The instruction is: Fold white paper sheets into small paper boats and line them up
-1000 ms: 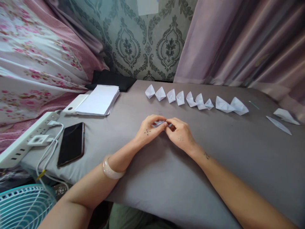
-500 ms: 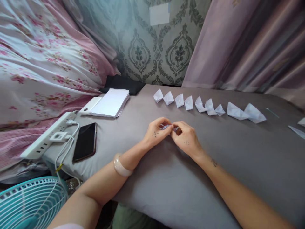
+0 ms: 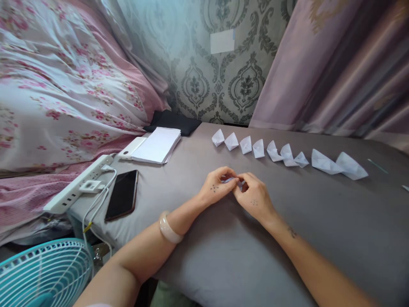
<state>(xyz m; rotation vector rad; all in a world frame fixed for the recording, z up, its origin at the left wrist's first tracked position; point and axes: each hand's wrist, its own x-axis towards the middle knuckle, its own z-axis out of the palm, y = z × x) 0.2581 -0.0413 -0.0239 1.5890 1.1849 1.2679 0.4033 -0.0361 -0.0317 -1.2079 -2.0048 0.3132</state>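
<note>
Both hands meet over the grey covered surface (image 3: pixel 204 251), pinching one small piece of folded white paper (image 3: pixel 228 181) between them. My left hand (image 3: pixel 217 186) is closed on its left side, thumb and fingertips together. From the other side, my right hand (image 3: pixel 254 194) grips the same paper with its fingertips touching the left ones. Most of the paper is hidden by the fingers, so its shape cannot be made out. Beyond the hands stands a row of several folded paper boats (image 3: pixel 258 149), with two larger ones (image 3: pixel 351 166) at its right end.
To the left lie a stack of white paper (image 3: pixel 156 145), a black phone (image 3: pixel 122 195) and a white power strip (image 3: pixel 78 183) with cables. A teal fan (image 3: pixel 44 273) stands at the lower left. A thin green stick (image 3: pixel 377 166) lies far right.
The whole view has shifted, so everything appears lower and further right. Both hands keep hold of the folded paper, with only a slight change in finger position.
</note>
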